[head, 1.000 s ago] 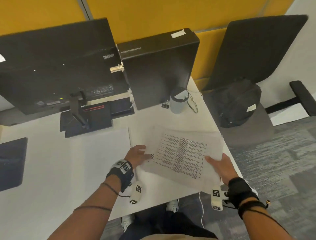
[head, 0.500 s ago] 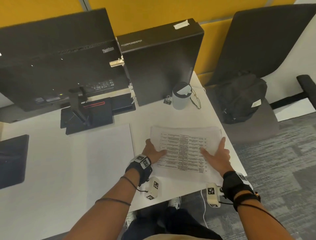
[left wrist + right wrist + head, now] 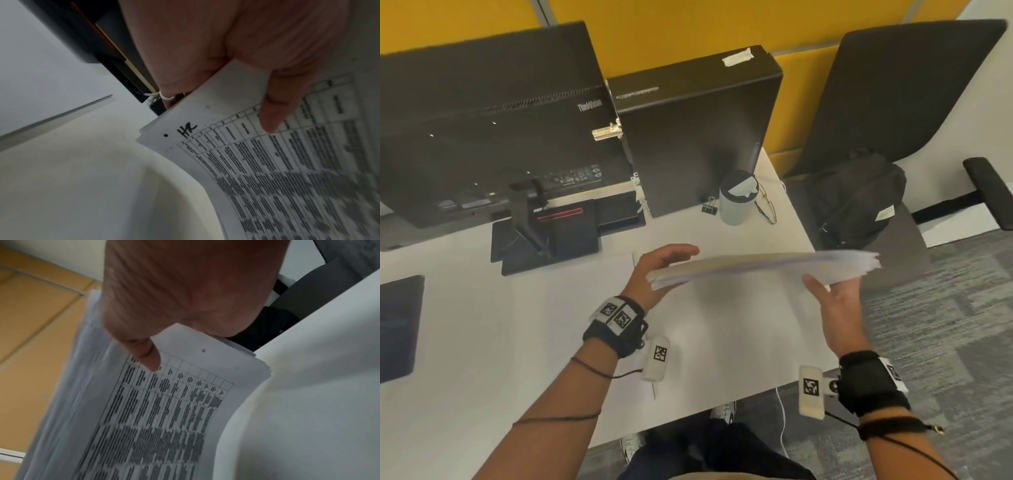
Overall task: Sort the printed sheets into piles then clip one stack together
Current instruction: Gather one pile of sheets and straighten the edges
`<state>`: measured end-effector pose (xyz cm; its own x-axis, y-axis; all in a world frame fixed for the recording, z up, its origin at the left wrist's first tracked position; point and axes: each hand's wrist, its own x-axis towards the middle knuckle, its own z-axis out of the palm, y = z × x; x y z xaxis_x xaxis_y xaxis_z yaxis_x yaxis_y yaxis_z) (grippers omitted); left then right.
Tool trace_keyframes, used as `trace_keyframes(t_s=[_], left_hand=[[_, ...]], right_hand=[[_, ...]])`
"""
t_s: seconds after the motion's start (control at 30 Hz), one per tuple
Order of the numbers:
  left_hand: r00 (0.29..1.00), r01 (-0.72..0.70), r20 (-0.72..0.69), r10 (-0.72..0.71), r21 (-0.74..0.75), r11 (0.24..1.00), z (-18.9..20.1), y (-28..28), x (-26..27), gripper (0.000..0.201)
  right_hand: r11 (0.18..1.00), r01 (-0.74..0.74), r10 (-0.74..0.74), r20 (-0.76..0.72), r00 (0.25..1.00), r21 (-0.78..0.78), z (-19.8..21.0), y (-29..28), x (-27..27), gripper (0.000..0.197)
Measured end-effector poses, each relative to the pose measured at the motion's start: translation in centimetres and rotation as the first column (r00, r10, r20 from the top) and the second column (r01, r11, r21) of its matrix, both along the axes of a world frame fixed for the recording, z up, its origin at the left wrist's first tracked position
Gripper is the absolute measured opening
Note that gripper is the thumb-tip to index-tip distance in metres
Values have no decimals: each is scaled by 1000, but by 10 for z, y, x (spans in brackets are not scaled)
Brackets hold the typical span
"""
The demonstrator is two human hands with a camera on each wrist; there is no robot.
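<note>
A stack of printed sheets (image 3: 763,267) hangs edge-on above the white table (image 3: 722,339), lifted clear of it. My left hand (image 3: 654,270) grips its left end and my right hand (image 3: 839,301) grips its right end. In the left wrist view the thumb of my left hand (image 3: 226,48) presses the printed table on the stack's top sheet (image 3: 267,162), marked "HR", with the fingers behind. The right wrist view shows my right hand (image 3: 185,288) the same way on the stack (image 3: 164,402). A black binder clip (image 3: 709,205) lies at the back of the table.
A monitor's back (image 3: 482,137) and a black computer case (image 3: 698,137) stand along the yellow wall. A grey cup (image 3: 738,198) and glasses (image 3: 767,209) sit beside the clip. A chair holding a black bag (image 3: 856,198) is right of the table.
The stack lay flat on the table under both hands. Now both hands have raised it off the table and tipped it so its edge faces me.
</note>
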<state>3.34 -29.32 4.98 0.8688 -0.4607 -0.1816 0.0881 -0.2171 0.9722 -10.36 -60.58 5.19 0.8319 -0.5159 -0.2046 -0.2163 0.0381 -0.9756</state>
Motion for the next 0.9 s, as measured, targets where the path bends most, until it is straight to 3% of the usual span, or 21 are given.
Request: trace_keyframes(t_s=[0.17,0.27,0.37,0.4,0.47,0.53,0.57,0.63,0.83,0.9], left_hand=[[994,-105,-27,107,60,993,-6,-15,3,32],[988,-147,-49,149,37,988,-1,-11,3,32],[983,-146,-108,148,24,989,-1,-2,3,41],[985,-134,-108,137,34,990,-1,2,3,44],[990,-104,-94,109,56,993,-4,7,5,43],[993,-79,-82,84,62,995,-5,11,6,39],[995,-66,-71,70,66,996,-6,12,6,37],[998,-40,-40,44,90,995,-7,13,8,35],[1000,-21,-10,23,113,993,-9,16,12,33],[1000,-17,4,16,126,992,-8,15,12,30]], right_hand=[[995,-23,16,-69,997,-99,-12,18,18,59],[992,63,-66,-26,997,-113,-8,21,19,54],[965,127,-106,103,989,-231,1,18,13,69],[931,146,-102,145,984,-335,3,16,12,75],[784,104,-10,155,988,-612,8,10,11,76],[632,-65,114,9,993,-772,13,6,12,69],[599,-147,144,-75,987,-787,15,5,12,67],[577,-193,150,-129,980,-794,15,3,10,68],[517,-131,69,-111,991,-846,20,-1,4,63],[465,-143,54,-133,990,-874,20,1,7,70]])
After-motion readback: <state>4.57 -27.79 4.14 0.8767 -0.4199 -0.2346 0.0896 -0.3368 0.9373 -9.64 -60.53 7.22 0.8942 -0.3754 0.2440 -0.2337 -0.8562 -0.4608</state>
